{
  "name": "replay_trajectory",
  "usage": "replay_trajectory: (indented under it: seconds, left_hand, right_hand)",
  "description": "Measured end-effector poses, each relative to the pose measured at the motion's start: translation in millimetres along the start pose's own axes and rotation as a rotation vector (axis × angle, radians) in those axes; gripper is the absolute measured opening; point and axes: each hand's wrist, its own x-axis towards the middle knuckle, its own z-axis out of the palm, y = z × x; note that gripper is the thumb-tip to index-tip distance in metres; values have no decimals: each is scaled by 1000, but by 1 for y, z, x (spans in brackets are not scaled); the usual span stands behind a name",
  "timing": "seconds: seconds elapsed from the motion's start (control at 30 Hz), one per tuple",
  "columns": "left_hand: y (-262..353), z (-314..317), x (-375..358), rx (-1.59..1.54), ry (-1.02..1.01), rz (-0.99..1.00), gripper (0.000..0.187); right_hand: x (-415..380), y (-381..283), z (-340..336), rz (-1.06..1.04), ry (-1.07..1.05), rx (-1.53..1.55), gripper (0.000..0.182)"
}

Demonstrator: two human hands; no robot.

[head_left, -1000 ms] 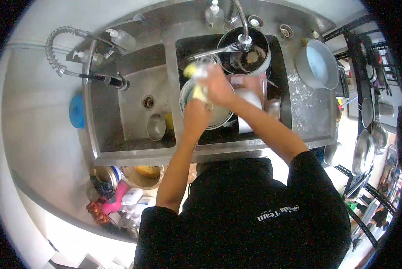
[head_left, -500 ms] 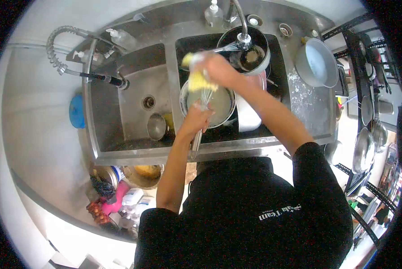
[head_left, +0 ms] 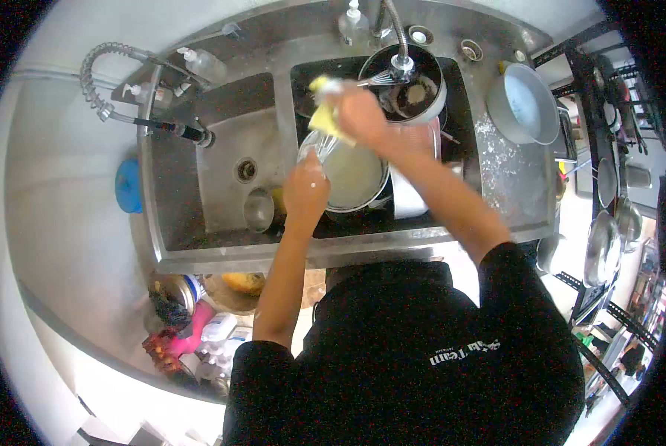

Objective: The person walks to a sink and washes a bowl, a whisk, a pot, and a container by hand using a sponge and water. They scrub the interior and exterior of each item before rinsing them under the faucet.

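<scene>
l hand (head_left: 307,186) grips whisk (head_left: 316,146); r hand (head_left: 359,115) clamps sponge (head_left: 322,115) on wires, prob touching, over bowl (head_left: 363,195).

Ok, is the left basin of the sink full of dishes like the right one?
No: the left basin holds only a small metal bowl near its drain, while the right basin is crowded with pans.

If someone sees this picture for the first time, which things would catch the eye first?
Probably the two hands over the right sink basin: the right hand presses a yellow sponge against a whisk, which the left hand holds above a steel bowl. Next, the blue-lined pot on the counter at the right stands out.
</scene>
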Motion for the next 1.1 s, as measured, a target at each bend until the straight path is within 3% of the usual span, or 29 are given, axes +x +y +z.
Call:
replay_trajectory:
  seconds: [0.1,0.13,0.23,0.3,0.43,0.53,0.63,0.67,0.77,0.8,0.83,0.87,0.9,0.93,0.97,1.0,1.1]
  left_hand:
    - [-22,25,-2,108,-32,242,27]
    - [-22,27,-4,124,-22,207,26]
    - [-7,7,-18,189,-13,93,21]
    - [-8,11,-9,243,19,35,16]
    - [-25,22,5,232,229,182,27]
    - [-29,9,16,229,381,244,30]
    - [-26,3,27,274,391,241,29]
    - [-21,-6,32,272,359,258,29]
    - [-17,-21,49,282,351,351,26]
    - [-20,-20,54,299,409,404,24]
    - [-26,-21,58,427,207,381,19]
    - [-26,-30,62,544,1,373,14]
    - [-34,-34,62,489,76,447,12]
    - [-46,-37,63,436,153,516,12]
    - [-54,-40,65,388,230,582,14]
    - [-51,-46,68,349,348,509,19]
    - [-53,-38,84,185,456,557,20]
  right_hand:
    - [-24,-16,30,-258,11,-35,26]
    - [-27,-15,34,-369,27,-4,25]
    - [2,45,13,36,-348,24,23]
    - [10,37,5,4,-301,19,23]
    - [-9,-18,14,-142,-371,-20,21]
    - [4,-2,-30,-45,-426,71,24]
    - [10,53,-8,-163,-569,431,26]
    - [12,50,-15,-101,-692,492,28]
    - [7,37,3,-73,-745,625,31]
    - [-1,29,11,60,-624,689,34]
    - [-9,30,22,23,-483,534,35]
    - [-14,24,7,14,-517,612,34]
    - [-24,8,-19,9,-555,696,34]
    - [-35,-6,-56,98,-520,499,33]
    - [-43,3,-62,159,-560,593,34]
    - [-54,11,-65,221,-607,692,35]
    - [-54,28,-42,306,-745,888,50]
